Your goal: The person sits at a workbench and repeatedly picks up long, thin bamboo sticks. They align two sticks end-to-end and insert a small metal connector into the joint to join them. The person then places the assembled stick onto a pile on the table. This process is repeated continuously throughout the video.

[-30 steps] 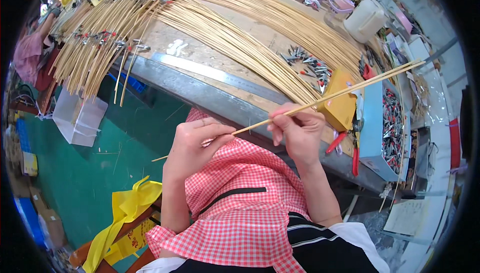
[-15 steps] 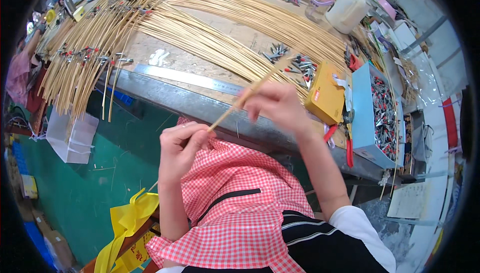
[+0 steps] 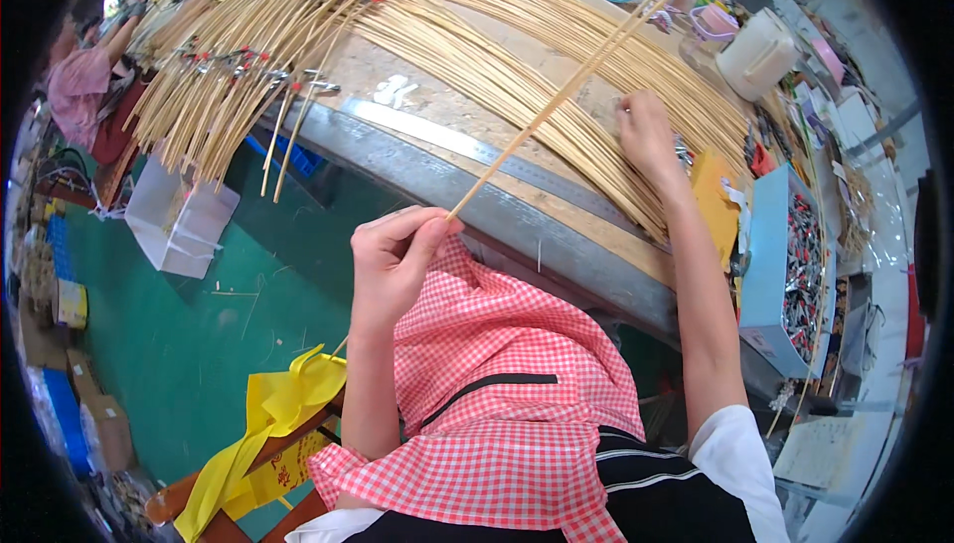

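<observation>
1. Two thin bamboo strips (image 3: 586, 71) are pinched at their near end between the thumb and fingers of the left hand (image 3: 397, 260), which is closed on them just above the lap; the strips run up and to the right, over the workbench edge (image 3: 556, 235), to the far side of the table.
2. The right hand (image 3: 646, 136) is laid on the fan of loose bamboo strips (image 3: 517, 86) spread over the bench, fingers bent down among them; whether a strip is already gripped there cannot be told.
3. A red checked apron (image 3: 507, 394) is worn over the lap, and the left hand is held just in front of it.
4. The step in hand is judged to be the gathering of a further strip from the pile to join those held.
5. For it to be done well, the pinch of the left hand is best kept firm and close to the ends, so that the long strips are not left to swing or splay.
6. A single strip should be teased free with the fingertips and not dragged, since neighbouring strips are easily pulled out of line.
7. The blue tray of small clips (image 3: 795, 265) to the right and the clipped bundles (image 3: 229, 76) at the far left are best left undisturbed.
</observation>
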The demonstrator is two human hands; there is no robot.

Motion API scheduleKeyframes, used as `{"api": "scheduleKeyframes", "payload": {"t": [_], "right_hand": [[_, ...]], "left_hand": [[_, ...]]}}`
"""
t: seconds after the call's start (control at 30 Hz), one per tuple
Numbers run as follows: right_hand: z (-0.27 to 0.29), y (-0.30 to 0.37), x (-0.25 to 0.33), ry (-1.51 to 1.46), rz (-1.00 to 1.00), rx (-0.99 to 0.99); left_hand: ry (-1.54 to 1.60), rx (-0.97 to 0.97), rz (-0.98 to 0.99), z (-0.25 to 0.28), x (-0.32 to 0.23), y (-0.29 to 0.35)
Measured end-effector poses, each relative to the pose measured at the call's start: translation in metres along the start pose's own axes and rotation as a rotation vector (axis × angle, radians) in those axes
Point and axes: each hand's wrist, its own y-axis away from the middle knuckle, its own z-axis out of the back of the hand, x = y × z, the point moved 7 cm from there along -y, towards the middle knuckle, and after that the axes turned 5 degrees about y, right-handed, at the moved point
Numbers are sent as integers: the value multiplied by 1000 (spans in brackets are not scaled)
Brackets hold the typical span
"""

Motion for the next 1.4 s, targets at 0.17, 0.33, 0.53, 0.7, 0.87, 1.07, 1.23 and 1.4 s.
{"api": "scheduleKeyframes", "payload": {"t": [0.17, 0.33, 0.53, 0.7, 0.87, 1.07, 1.23, 1.4], "right_hand": [[50, 14, 56, -814, -555, 225], [93, 63, 167, -1221, -501, 353], [81, 99, 183, -1618, -698, 206], [77, 106, 187, -1684, -764, 147], [77, 109, 192, -1726, -805, 98], [81, 109, 193, -1585, -797, 74], [94, 96, 181, -1346, -487, 94], [90, 93, 143, -1649, -707, -20]], "left_hand": [[-117, -16, -103, -3, -8, 2], [-246, 83, -194, -25, -18, 9], [-328, 133, -324, -49, -26, 16], [-321, 122, -300, -49, -23, 18], [-344, 132, -315, -52, -25, 19], [-340, 143, -336, -53, -22, 18], [-272, 259, -162, -52, -8, 13], [-79, 418, 80, -60, 11, 17]]}}
